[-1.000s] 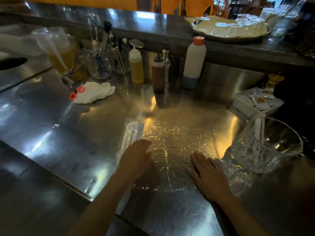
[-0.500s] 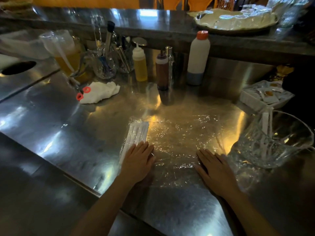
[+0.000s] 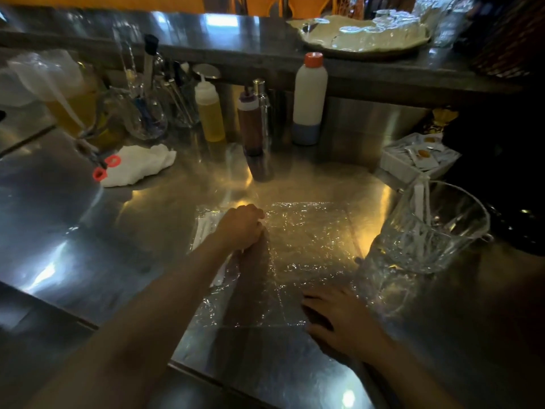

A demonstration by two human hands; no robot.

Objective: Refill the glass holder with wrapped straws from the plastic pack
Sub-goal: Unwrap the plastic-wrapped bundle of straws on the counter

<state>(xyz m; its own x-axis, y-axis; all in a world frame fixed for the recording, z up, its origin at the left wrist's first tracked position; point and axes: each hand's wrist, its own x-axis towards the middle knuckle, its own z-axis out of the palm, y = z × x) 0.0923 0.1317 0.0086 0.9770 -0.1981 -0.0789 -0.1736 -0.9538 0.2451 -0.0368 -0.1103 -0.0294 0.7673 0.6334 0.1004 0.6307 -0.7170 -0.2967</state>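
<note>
A clear plastic pack (image 3: 306,249) lies flat on the steel counter, crinkled and nearly see-through. White wrapped straws (image 3: 205,228) sit bunched along its left edge. My left hand (image 3: 240,227) rests over those straws with its fingers curled down on them; the grasp itself is hidden under the hand. My right hand (image 3: 339,323) lies flat on the pack's near right corner, fingers spread. The cut-glass holder (image 3: 433,231) stands to the right of the pack with a few wrapped straws inside.
Squeeze bottles (image 3: 209,113), a dark sauce bottle (image 3: 250,125) and a white bottle (image 3: 309,98) line the back. A white cloth (image 3: 138,165) lies at left. A box of sachets (image 3: 418,157) sits behind the holder. The counter's front edge (image 3: 182,370) runs close below my hands.
My left hand moved forward along the straws, away from me, and its fingers curled down from flat. My right hand stayed flat on the pack's near corner.
</note>
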